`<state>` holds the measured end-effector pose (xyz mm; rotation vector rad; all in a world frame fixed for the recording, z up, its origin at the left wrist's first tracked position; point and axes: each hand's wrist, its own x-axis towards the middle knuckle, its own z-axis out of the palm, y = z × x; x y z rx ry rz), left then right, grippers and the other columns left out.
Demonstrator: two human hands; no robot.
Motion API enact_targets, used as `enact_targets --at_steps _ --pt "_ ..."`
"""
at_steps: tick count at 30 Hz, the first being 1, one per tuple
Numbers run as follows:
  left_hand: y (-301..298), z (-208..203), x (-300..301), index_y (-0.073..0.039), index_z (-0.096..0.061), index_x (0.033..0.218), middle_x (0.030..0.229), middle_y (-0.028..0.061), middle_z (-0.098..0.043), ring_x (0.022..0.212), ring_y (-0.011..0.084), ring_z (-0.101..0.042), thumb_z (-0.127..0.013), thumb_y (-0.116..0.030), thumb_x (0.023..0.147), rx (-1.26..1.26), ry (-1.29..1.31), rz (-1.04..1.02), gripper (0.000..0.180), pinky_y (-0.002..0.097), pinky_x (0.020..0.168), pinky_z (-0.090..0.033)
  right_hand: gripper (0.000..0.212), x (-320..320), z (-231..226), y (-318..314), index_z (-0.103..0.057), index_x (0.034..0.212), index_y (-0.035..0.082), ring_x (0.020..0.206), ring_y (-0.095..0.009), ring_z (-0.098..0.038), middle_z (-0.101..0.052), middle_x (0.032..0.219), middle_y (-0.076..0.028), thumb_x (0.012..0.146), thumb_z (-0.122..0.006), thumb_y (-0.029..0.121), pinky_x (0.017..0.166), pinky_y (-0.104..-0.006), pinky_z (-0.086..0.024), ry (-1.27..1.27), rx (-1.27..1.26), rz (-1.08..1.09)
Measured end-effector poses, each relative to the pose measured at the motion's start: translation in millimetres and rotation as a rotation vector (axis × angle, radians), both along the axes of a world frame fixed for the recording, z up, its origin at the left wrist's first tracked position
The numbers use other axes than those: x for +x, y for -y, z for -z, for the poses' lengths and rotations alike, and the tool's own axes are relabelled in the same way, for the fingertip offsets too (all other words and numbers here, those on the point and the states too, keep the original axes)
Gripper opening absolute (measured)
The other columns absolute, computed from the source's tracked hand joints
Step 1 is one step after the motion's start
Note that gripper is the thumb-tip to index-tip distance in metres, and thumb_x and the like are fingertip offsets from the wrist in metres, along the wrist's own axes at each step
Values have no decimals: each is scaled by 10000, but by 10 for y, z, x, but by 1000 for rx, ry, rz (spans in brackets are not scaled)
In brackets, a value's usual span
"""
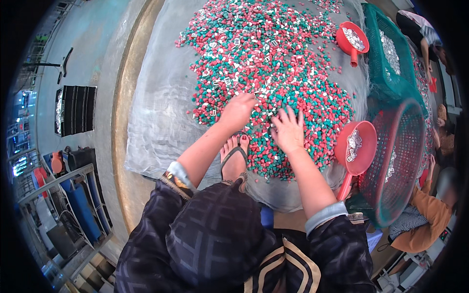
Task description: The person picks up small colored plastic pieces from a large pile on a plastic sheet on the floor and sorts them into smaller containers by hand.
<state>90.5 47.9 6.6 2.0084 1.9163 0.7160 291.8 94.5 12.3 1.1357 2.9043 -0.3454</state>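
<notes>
Head view: big loose pile point(303, 58) of small chunky pebble-shaped bits, red and teal green plus scattered white, spread on a wrinkled, translucent grey sheet point(159, 112) directly ahead of the person, both hands at its near part. Flat white-silver frame-shaped pieces point(237, 42) with cut-out slots sit among the bits, mostly in the upper half. Left hand point(238, 111): forearm angles up and inward, wrist a bit bent, fingers bunched and curled, tips down at the pile; can't tell if anything is pinched. Right hand point(289, 131): palm down, fingers spread and relaxed, slightly blurred, not gripping anything visible, over the bits just beside the left. Foot point(233, 161) in a dark strapped sandal is just below the hands, at the pile's near edge. Smooth red plastic ladle point(367, 158) at right, round bowl, stubby handle, holding clear-to-silver pieces; a second red scoop point(353, 57) farther up, same kind of load. Beyond them, green mesh basket point(373, 63) and a round dark-red perforated basket point(403, 161) tilted on its side, pale pieces in both
</notes>
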Motion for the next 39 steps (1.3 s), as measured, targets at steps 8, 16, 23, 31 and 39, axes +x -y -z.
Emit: enact_targets --at_steps 8,16,23,31,39 --pt "36 74 -317 -168 -624 1046 1139 -23 -546 1136 175 -454 -690 -216 700 -190 -309 207 355 422 905 -381 341 388 -54 -477 -612 1004 183 1205 -289 -376 -490 1194 -69 683 -694 262 1040 -530 -214 105 180 285" --pt "-237 -93 -374 -133 -664 927 926 41 -561 934 206 -533 -577 -152 772 -127 -306 37 179 383 812 -427 458 17 -160 -265 -571 1129 209 1297 -370 -267 -400 1342 -111 687 -672 274 1024 -632 -146 48 191 302" --pt "-1066 273 14 -103 -589 1032 1062 18 -555 1085 207 -481 -587 -173 754 120 -402 322 286 441 990 -341 346 -488 193 35 -568 1101 186 1309 -219 -284 -406 1328 -38 772 -625 276 1055 -586 -153 45 -57 -10" --pt "-191 58 -527 -117 -601 937 981 5 -556 1073 202 -487 -657 -161 681 -63 -376 410 265 456 1013 -310 262 266 47 -626 -609 972 153 1172 -238 -407 -529 1064 -44 732 -616 257 1056 -544 -201 145 158 135" --pt "504 -400 -925 -146 -646 884 956 -14 -590 1036 194 -499 -705 -164 657 -315 -273 95 235 522 981 -300 341 244 -73 -514 -614 1049 162 1261 -292 -338 -483 1255 -77 722 -676 238 1047 -572 -169 63 110 321"
